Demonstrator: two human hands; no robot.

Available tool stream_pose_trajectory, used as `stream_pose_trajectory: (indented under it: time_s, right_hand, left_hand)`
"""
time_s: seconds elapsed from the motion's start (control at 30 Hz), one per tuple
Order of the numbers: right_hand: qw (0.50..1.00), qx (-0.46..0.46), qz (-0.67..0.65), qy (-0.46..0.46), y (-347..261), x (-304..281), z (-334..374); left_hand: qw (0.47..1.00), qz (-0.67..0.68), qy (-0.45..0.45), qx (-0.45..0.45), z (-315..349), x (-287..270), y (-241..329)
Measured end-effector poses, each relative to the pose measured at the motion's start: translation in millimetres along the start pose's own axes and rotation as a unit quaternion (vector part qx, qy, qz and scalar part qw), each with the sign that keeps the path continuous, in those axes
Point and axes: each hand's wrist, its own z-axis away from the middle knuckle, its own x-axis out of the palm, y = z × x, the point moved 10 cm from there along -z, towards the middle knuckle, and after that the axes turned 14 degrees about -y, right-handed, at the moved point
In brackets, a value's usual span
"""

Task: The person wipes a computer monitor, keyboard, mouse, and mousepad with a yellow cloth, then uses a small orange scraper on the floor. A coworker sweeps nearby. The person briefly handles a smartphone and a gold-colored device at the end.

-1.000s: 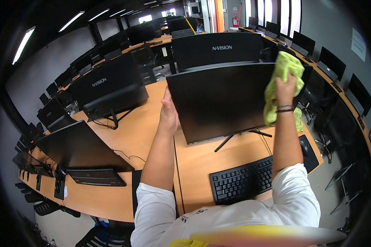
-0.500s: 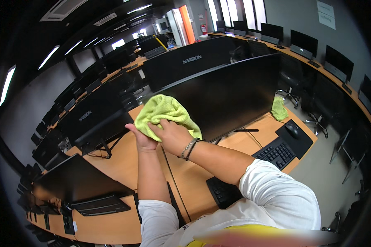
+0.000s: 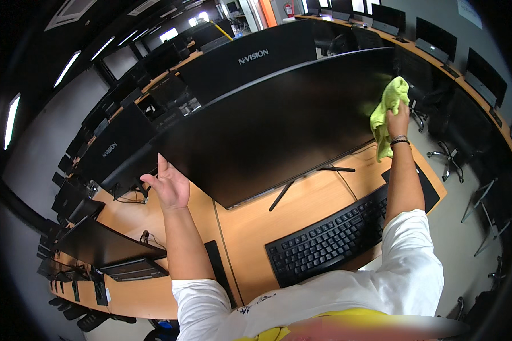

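A wide black monitor [image 3: 284, 125] stands on slim dark legs on the wooden desk [image 3: 250, 227], its screen facing me. Bunched in my right hand [image 3: 400, 120] is a yellow-green cloth [image 3: 395, 94], at the screen's right edge. Green fabric also hangs lower, down to the desk; whether it is all one cloth I cannot tell. My left hand [image 3: 172, 187] is raised beside the monitor's lower left corner, fingers spread, holding nothing. A black keyboard [image 3: 330, 233] lies below the screen, partly hidden by my right arm.
Behind stands another monitor [image 3: 250, 62], its back toward me. To the left, more monitors [image 3: 111, 244] sit on the adjoining desk. A row of screens lines the right wall counter [image 3: 432, 71]. Wheeled chairs [image 3: 446, 162] and a folding metal frame [image 3: 480, 216] are on the floor at right.
My right hand has carried the cloth from the monitor's left side to its right edge. My left hand has come away from the cloth and opened. The view has shifted.
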Motion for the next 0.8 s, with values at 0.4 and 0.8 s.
stream_pose_trajectory:
  time_s: [0.4,0.8]
  right_hand:
    - [0.966,-0.163,-0.136,-0.146,-265,106,187]
    - [0.836,-0.355,-0.111,-0.404,-363,194,322]
  left_hand:
    - [0.975,-0.097,0.013,-0.200,71,-26,-70]
    - [0.988,0.067,0.047,-0.129,78,-48,-70]
